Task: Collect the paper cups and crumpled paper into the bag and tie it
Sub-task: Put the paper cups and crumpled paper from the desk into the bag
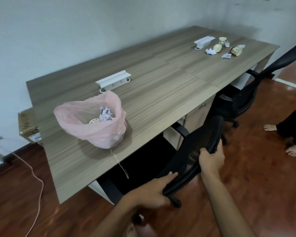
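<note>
No text can be read. The cardboard box (28, 124) at the desk's far left bears scrawled handwriting and a white label, both too blurred to make out.

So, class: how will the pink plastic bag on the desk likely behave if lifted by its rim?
The pink bag is thin and slumped, so probably floppy. It holds only crumpled paper and a cup, so likely light. Its open mouth may sag and spill.

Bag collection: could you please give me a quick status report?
Both hands grip the chair back. Pink bag open, part filled. Cups and crumpled paper remain at far end.
</note>
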The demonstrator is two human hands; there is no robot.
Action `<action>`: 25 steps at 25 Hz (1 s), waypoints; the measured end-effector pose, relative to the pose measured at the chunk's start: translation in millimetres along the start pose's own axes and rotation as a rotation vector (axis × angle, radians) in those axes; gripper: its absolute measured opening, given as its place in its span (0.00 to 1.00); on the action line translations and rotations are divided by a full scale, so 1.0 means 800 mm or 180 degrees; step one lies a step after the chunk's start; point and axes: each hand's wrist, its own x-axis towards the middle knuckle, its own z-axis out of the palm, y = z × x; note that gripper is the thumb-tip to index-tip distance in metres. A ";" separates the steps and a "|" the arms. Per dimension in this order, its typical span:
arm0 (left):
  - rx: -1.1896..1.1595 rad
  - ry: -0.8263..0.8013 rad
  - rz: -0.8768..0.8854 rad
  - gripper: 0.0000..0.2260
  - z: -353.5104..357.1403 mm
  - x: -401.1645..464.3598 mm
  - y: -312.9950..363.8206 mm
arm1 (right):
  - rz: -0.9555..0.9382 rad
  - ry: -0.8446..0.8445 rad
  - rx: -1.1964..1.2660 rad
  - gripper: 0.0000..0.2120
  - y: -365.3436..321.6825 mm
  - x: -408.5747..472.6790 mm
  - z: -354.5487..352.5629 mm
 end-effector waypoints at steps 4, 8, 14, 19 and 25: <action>0.0115 -0.0001 -0.0124 0.41 -0.055 -0.011 -0.027 | 0.0055 0.0012 -0.0052 0.33 -0.004 -0.004 0.057; 0.0173 0.0051 -0.0085 0.40 -0.098 -0.011 -0.054 | 0.0060 0.0040 -0.0142 0.34 -0.009 0.000 0.104; 0.0293 0.0058 0.0020 0.41 -0.162 -0.011 -0.088 | -0.0088 0.0228 -0.0370 0.33 -0.015 0.006 0.168; 0.0433 0.0100 0.0328 0.41 -0.178 0.001 -0.100 | -0.0063 0.0218 -0.0762 0.35 -0.028 0.008 0.174; 0.0081 0.0745 0.0323 0.40 -0.211 -0.037 -0.079 | -0.1561 -0.0043 -0.2174 0.36 -0.074 0.003 0.199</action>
